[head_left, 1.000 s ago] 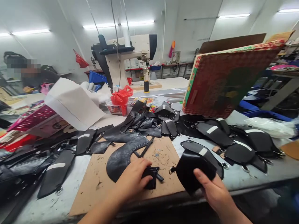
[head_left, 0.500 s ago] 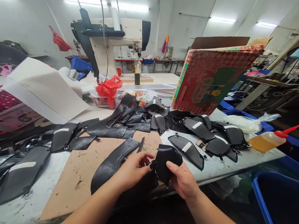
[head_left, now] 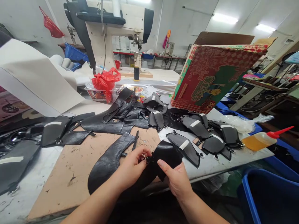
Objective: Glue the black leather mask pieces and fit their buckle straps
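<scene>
My right hand [head_left: 177, 179] grips a glossy black, cup-shaped leather piece [head_left: 167, 151], its thumb across the face and its fingers hidden behind. At the left edge of that piece, the fingertips of my left hand [head_left: 133, 168] pinch a small metal ring [head_left: 147, 159] on a short black tab. Partly beneath my left hand, a large curved black leather panel [head_left: 104, 160] with a stitched edge rests on a tan board [head_left: 79, 155]. Just beyond my right hand lies a flat black cup piece [head_left: 183, 145] with a white strip and metal rings.
Several similar black pieces [head_left: 213, 144] lie at the right, near a glue bottle [head_left: 259, 140] with a red nozzle. Behind stand a red carton [head_left: 210, 77], a black thread spool [head_left: 136, 73] and a sewing machine [head_left: 114, 28]. A blue bin [head_left: 251, 199] is at lower right.
The cup-shaped piece has turned and shifted slightly left in my right hand. My left fingers stay at the ring. The whole view has shifted a little.
</scene>
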A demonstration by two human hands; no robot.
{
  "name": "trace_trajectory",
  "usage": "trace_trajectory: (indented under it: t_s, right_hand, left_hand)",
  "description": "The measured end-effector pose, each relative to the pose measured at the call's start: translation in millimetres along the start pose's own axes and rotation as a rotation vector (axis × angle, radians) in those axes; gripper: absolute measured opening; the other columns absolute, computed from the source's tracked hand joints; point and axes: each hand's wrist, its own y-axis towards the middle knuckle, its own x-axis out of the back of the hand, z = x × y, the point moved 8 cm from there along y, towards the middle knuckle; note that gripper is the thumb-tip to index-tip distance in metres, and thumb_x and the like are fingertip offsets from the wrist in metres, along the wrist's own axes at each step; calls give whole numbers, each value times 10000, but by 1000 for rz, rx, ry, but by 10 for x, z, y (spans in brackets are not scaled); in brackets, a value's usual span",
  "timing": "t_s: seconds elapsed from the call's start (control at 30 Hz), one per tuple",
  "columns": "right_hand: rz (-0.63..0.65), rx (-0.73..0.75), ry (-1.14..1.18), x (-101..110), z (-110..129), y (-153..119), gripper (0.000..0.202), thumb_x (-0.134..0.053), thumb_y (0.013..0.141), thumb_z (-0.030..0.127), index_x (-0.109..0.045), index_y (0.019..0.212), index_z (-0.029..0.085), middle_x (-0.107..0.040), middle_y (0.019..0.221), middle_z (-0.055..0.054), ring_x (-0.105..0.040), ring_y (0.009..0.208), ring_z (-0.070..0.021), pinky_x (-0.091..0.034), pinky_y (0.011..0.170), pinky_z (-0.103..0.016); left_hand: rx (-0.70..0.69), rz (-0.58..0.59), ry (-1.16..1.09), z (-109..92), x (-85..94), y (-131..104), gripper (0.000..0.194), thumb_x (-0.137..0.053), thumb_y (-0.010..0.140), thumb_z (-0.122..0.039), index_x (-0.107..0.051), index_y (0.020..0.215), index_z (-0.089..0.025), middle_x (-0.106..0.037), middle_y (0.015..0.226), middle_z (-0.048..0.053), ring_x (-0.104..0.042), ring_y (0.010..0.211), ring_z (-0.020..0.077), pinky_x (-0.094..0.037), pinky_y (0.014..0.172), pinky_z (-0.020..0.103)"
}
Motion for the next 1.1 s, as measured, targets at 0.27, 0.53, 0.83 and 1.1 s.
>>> trace_trajectory:
  t_s: [0.27, 0.53, 0.83, 1.1]
  right_hand:
    - [-34, 14, -23, 18, 13, 4, 362, -703, 722, 299, -622, 1064, 211, -694, 1006, -48, -622, 967, -231, -455, 925, -402]
    - [-66, 74, -50, 9, 57, -3, 332, -682, 742, 295, -623, 1057, 209, -675, 1055, -63, -604, 1012, -250, -432, 956, -434]
    - [-85, 73, -70, 67, -25, 8, 360, -690, 743, 308, -600, 1079, 212, -670, 1065, -67, -600, 1027, -258, -434, 953, -457]
    - [-82, 91, -93, 66, -26, 21, 342, -674, 759, 315, -598, 1078, 218, -666, 1062, -62, -600, 1019, -251, -444, 943, -449]
  left_hand:
    - [28, 64, -104, 39, -43, -20, 164, -498, 616, -152, -430, 757, -200, -467, 719, -24, -463, 712, 149, -372, 652, 268]
    - [62, 8, -104, 47, -18, 4, 114, -493, 642, -121, -451, 725, -187, -485, 711, -20, -474, 690, 144, -371, 649, 271]
    - [119, 7, -161, 4, -11, -9, 101, -499, 643, -120, -452, 708, -182, -494, 694, -30, -482, 658, 129, -360, 611, 245]
    - [128, 7, -216, 23, -15, 4, 109, -535, 628, -163, -454, 698, -182, -481, 648, -46, -464, 614, 113, -339, 573, 228]
